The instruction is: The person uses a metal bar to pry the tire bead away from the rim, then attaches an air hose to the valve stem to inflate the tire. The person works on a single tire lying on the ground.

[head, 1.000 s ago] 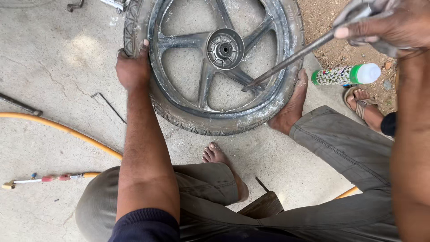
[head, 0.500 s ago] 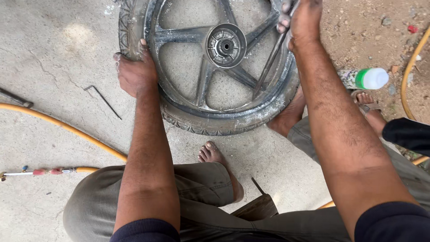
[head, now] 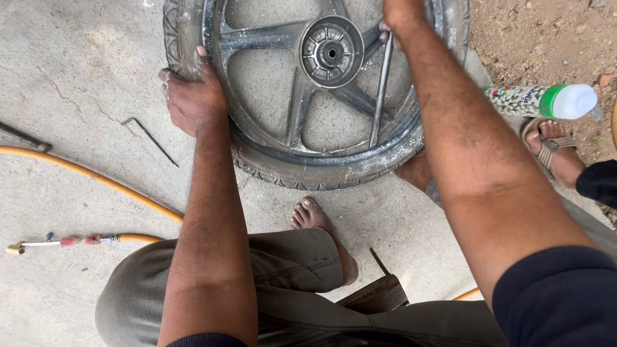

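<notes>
A dusty grey alloy wheel with flat spokes and a ribbed round hub lies flat on cracked concrete, ringed by a black rubber tyre with fine tread blocks along its near edge. The left hand presses on the wheel's left side, fingers curled close together over the tyre wall and rim. The right hand sits at the wheel's upper right, partly cut off by the frame edge; it grips the top of a slim steel lever, whose straight shaft runs down across the spokes to the inner rim, which is smeared with pale residue. How the right fingers lie I cannot tell beyond their closing round the lever. Left of the wheel rests a thin bent metal key, and farther left a smooth orange hose curves over the concrete. Right of the wheel lies a patterned plastic bottle with a green band and white cap, beside another person's sandalled foot. Below the wheel, a bare foot rests near the tread.
</notes>
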